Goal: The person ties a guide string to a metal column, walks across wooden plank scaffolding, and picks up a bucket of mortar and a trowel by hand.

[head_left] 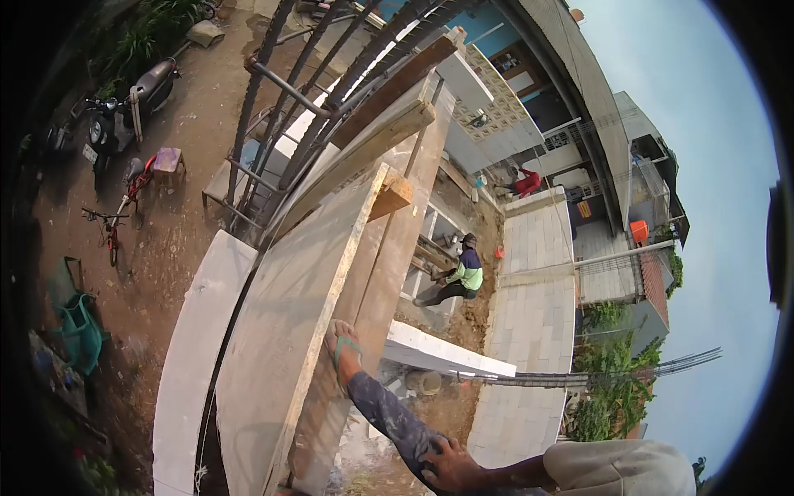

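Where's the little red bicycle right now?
In the head view, the red bicycle is toward the left edge, on the dirt ground, just left of the purple-topped stool and below the dark motorbike.

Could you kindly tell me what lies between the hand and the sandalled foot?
In the head view, the trouser leg lies between the hand and the foot.

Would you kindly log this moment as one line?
Visible hand: resting on trouser leg | sandalled foot: on brown boards | co-worker: down below
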`<state>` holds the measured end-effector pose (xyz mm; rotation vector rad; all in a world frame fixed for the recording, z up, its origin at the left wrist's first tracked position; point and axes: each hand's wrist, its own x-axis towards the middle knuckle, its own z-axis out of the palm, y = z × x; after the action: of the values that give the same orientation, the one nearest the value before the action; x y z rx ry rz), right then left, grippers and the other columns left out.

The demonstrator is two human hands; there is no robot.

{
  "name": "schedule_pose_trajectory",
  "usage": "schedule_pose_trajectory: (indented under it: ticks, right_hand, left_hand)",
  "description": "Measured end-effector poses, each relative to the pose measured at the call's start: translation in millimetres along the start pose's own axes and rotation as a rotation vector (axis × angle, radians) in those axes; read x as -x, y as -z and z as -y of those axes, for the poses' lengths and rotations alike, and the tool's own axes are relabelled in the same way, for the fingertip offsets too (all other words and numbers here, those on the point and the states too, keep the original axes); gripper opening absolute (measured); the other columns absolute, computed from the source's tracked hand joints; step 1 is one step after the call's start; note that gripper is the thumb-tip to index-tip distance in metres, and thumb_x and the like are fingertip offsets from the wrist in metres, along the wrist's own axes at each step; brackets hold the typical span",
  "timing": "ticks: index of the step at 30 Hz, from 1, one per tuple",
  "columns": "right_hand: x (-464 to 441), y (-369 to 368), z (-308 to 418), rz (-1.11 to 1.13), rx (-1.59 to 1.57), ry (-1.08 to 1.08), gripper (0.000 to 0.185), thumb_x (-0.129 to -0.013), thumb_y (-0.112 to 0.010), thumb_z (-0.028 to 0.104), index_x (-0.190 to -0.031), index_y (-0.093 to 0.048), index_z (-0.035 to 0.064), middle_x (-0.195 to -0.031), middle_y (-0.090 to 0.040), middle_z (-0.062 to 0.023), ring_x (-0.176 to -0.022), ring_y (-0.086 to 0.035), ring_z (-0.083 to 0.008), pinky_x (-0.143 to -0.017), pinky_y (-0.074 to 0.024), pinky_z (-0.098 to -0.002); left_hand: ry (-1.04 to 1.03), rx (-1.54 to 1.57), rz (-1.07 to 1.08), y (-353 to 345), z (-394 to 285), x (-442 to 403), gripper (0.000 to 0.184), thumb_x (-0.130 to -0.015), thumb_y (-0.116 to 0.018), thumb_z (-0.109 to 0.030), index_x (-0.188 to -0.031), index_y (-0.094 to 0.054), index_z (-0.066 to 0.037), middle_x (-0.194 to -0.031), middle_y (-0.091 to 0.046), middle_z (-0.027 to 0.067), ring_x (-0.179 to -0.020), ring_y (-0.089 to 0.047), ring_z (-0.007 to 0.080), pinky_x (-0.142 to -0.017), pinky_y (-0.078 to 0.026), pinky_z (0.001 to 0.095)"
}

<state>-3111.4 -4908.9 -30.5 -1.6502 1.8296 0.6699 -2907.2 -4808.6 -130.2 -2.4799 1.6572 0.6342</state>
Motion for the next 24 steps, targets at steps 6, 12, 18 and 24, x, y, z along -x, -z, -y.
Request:
schedule_pose_trajectory:
  ticks: [6,12,18,24]
  right_hand:
    - [-1.4,5.1,-4.0,0.244,0.104,-0.014,0.053,-0.090,-0.062,0.048,-0.134,-0.057,0.0188,-0.147,-0.033,-0.0268,-0.134,-0.034,-0.0565,-0.106,-0.0395,-0.0647]
    - [17.1,11.8,-4.0,0.170,-0.059,0.006,0.051,-0.090,-0.061,0.046,-0.133,-0.057,0.0200,-0.147,-0.033,-0.0272,-0.133,-0.035,-0.0572,-0.105,-0.0401,-0.0647]
    - [17.7,-3.0,-25.4,-0.013,-0.129,0.120,0.052,-0.089,-0.059,0.045,-0.132,-0.060,0.0162,-0.140,-0.043,-0.0268,-0.124,-0.045,-0.0545,-0.097,-0.0452,-0.0629]
    - [24.7,106.2,-11.6,-0.114,-0.392,0.020,0.053,-0.087,-0.064,0.045,-0.125,-0.065,0.0085,-0.113,-0.063,-0.0257,-0.110,-0.061,-0.0462,-0.096,-0.0501,-0.0529]
  left_hand:
    - [0.006,0.021,0.022,-0.8,-1.3,2.3,0.041,-0.096,-0.061,-0.024,-0.129,-0.058,0.000,-0.127,-0.061,0.0210,-0.119,-0.057,0.0336,-0.100,-0.044,0.0410]
    - [-0.002,0.070,0.077,24.4,-16.5,-22.1,0.041,-0.096,-0.061,-0.022,-0.130,-0.057,0.001,-0.129,-0.061,0.0212,-0.122,-0.056,0.0335,-0.103,-0.043,0.0408]
    - [-0.113,0.169,0.157,87.3,-49.8,-66.4,0.041,-0.096,-0.061,-0.020,-0.132,-0.057,0.001,-0.131,-0.060,0.0214,-0.124,-0.055,0.0335,-0.105,-0.042,0.0406]
    - [-0.271,0.283,0.321,173.0,-92.5,-100.3,0.041,-0.097,-0.060,-0.019,-0.133,-0.057,0.001,-0.132,-0.060,0.0216,-0.126,-0.054,0.0335,-0.108,-0.041,0.0404]
